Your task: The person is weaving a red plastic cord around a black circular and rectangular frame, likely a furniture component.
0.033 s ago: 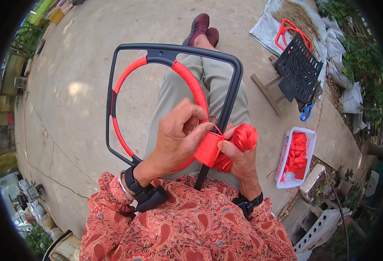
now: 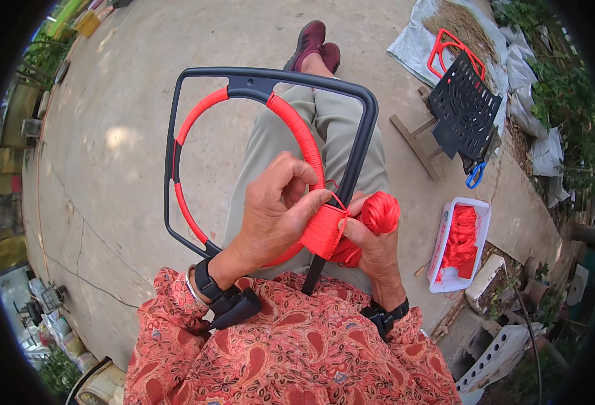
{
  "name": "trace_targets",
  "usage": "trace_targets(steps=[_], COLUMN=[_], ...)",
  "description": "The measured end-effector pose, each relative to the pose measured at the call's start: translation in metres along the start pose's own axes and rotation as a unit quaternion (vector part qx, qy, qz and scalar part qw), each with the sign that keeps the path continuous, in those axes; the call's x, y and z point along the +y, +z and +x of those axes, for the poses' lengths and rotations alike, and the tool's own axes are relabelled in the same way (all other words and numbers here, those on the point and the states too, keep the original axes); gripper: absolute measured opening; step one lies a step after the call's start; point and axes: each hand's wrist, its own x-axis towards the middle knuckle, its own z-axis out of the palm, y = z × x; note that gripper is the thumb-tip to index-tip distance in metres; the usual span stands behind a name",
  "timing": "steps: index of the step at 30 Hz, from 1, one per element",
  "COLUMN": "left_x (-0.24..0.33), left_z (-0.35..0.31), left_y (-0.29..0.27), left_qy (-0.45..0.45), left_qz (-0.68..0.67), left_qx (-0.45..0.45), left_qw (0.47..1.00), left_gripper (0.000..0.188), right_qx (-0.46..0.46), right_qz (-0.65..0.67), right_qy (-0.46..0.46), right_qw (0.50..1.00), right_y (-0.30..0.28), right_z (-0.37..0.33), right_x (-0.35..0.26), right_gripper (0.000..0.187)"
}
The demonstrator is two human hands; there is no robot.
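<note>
A black frame (image 2: 364, 145) with rounded corners and a ring inside it lies across my lap. Glossy red cord (image 2: 295, 128) is wound around several stretches of the ring. Near the lower right, a wide red wrapping (image 2: 322, 228) joins the ring to the frame's side bar. My left hand (image 2: 277, 206) pinches the cord at the upper edge of this wrapping, thumb against forefinger. On the other side, my right hand (image 2: 376, 250) grips a bundle of red cord (image 2: 380, 212), its thumb pressed near the wrapping. My right fingers are partly hidden behind the bar and bundle.
On the concrete floor to my right stands a white plastic basket (image 2: 439, 270) holding red cord. Beyond it are a black perforated panel (image 2: 466, 98) on a wooden stand (image 2: 416, 145), blue-handled scissors (image 2: 474, 175) and a red frame (image 2: 439, 50). My legs stretch ahead beneath the black frame.
</note>
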Motion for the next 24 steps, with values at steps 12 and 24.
trace_targets(steps=[12,24], left_x=[-0.025,-0.02], left_z=[-0.016,-0.012], left_y=[0.006,0.014], left_qy=[-0.27,-0.311], left_qz=[-0.504,-0.571], left_qx=[-0.088,-0.138], left_qw=[0.816,0.747], left_gripper=[0.023,0.033], right_qx=[0.019,-0.019], right_qz=[0.029,0.087], right_qy=[0.013,0.025], right_qw=[0.999,0.996], right_y=[0.0,-0.008], right_z=[0.002,0.0], right_x=[0.002,-0.017], right_gripper=[0.015,0.01])
